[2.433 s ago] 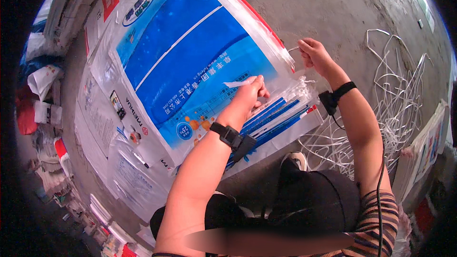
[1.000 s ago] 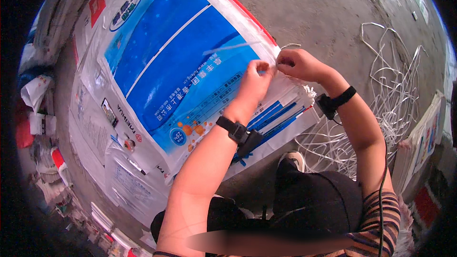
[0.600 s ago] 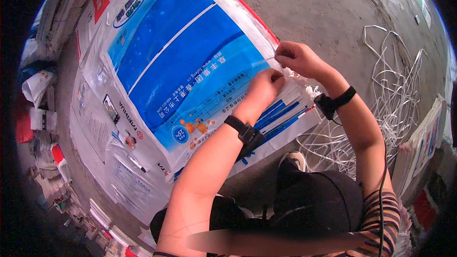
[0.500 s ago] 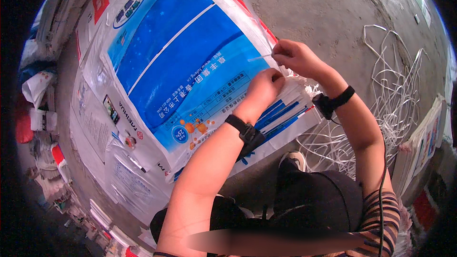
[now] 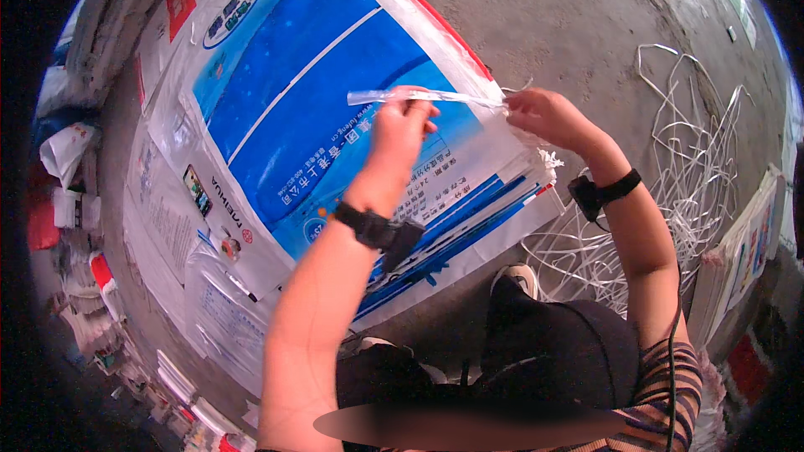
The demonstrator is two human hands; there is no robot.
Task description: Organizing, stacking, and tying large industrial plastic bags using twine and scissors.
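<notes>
A white plastic strip [image 5: 452,98] stretches between my hands over a stack of blue-and-white printed sacks [image 5: 322,67]. My left hand [image 5: 400,136] grips the strip near one end, and a short flat tail sticks out past the fingers to the left. Beyond the sacks' right edge, my right hand [image 5: 544,120] pinches the strip's other end between thumb and fingers. A frayed white tuft [image 5: 548,158] shows at the stack's right corner, just below my right hand.
Loose white strapping [image 5: 662,176] lies tangled on the concrete floor [image 5: 544,17] to the right. A phone [image 5: 198,191] and a pen [image 5: 240,287] rest on white sacks at the left. A bundled stack [image 5: 739,251] stands at far right.
My left hand has moved left and up across the sacks with the strip, drawing it out between both hands. My right hand has shifted slightly right and down.
</notes>
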